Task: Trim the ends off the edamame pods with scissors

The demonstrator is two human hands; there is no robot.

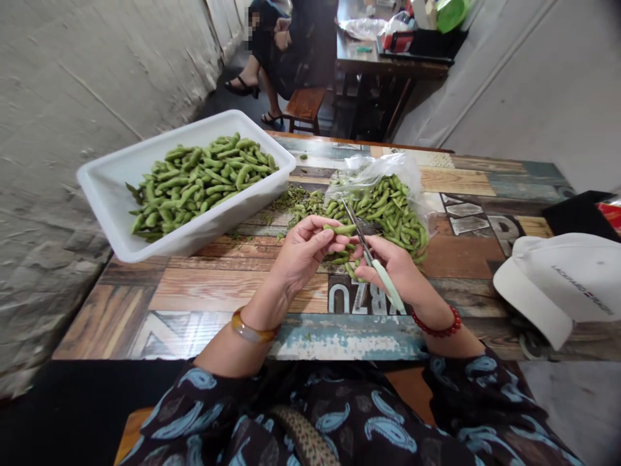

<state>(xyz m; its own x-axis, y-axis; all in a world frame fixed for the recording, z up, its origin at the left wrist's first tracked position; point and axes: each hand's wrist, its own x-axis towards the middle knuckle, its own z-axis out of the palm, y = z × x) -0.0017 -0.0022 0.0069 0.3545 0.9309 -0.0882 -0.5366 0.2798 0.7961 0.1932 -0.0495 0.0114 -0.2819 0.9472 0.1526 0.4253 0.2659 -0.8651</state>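
Observation:
My left hand [310, 247] pinches a green bean pod [342, 229] between thumb and fingers, above the table. Close beside it, my right hand [388, 262] holds scissors [365, 249] with pale green handles, their blades pointing up and away, next to the pod's right end. Behind both hands lies a heap of green pods [400, 223], partly inside a clear plastic bag [412, 169]. Small trimmed bits [303, 202] are scattered to the left of the heap. A white plastic tub [204, 243] full of pods stands at the left.
The wood-patterned table [194, 285] carries a white cap [563, 278] and a black object [579, 217] at the right. A wall rises on the left. Beyond the table are a seated person [279, 52], a stool [305, 105] and another table [392, 66] with items on it.

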